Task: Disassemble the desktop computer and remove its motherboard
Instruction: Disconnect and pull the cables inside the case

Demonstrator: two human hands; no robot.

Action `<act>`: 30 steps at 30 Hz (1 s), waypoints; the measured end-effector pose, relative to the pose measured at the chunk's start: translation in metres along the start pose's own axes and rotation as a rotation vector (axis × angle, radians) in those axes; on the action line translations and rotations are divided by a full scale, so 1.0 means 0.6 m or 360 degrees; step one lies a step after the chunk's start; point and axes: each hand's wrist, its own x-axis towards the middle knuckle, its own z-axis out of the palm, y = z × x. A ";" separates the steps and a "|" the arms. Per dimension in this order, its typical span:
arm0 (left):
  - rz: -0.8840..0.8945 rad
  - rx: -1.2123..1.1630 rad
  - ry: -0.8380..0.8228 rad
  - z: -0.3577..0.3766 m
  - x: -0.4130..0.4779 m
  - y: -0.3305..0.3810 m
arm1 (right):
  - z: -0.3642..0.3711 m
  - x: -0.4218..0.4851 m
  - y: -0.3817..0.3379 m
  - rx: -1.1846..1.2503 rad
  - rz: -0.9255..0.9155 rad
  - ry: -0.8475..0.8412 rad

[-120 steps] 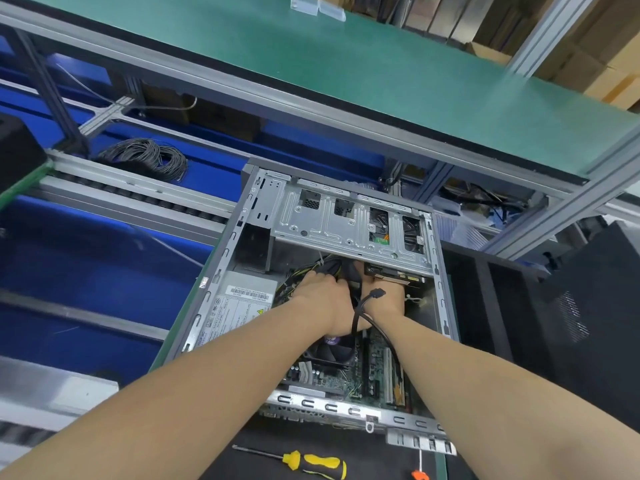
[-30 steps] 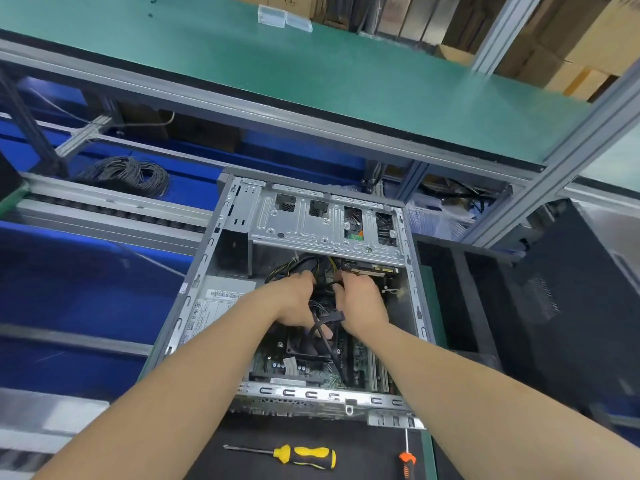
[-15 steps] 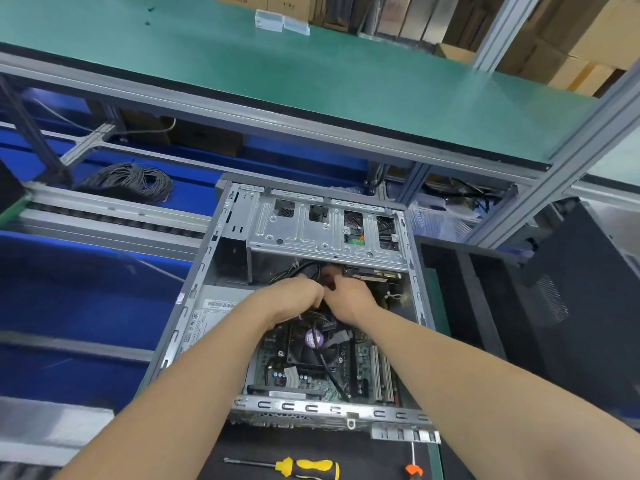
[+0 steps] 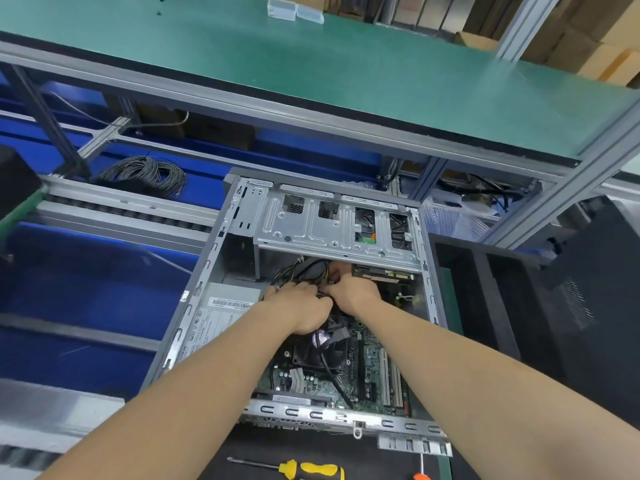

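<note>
A metal drive cage (image 4: pixel 332 230) overhangs the far end of the open desktop case (image 4: pixel 194 306), and a bundle of black and yellow cables (image 4: pixel 304 270) crowds the gap beneath it. A yellow-handled screwdriver (image 4: pixel 311 470) lies on the black mat (image 4: pixel 242 445) in front; a coil of grey wire (image 4: pixel 145 174) sits on a blue surface (image 4: pixel 201 195) below a green shelf (image 4: pixel 311 64). The green motherboard (image 4: pixel 374 375), with its black fan (image 4: pixel 318 355), lies flat inside the case. The left hand (image 4: pixel 301 306) curls round the cables; the right hand (image 4: pixel 353 292) touches it, fingertips hidden, grip impossible to tell
</note>
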 end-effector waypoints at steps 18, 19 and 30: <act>-0.0067 0.0087 -0.0055 -0.005 0.006 0.007 | 0.027 0.015 0.008 0.0186 0.0008 0.0131; -0.0068 0.0084 -0.0053 -0.004 0.006 0.007 | 0.027 0.015 0.007 0.0210 0.0013 0.0136; -0.0082 0.0087 -0.0078 -0.006 0.008 0.006 | 0.025 0.013 0.007 0.0242 -0.0010 0.0138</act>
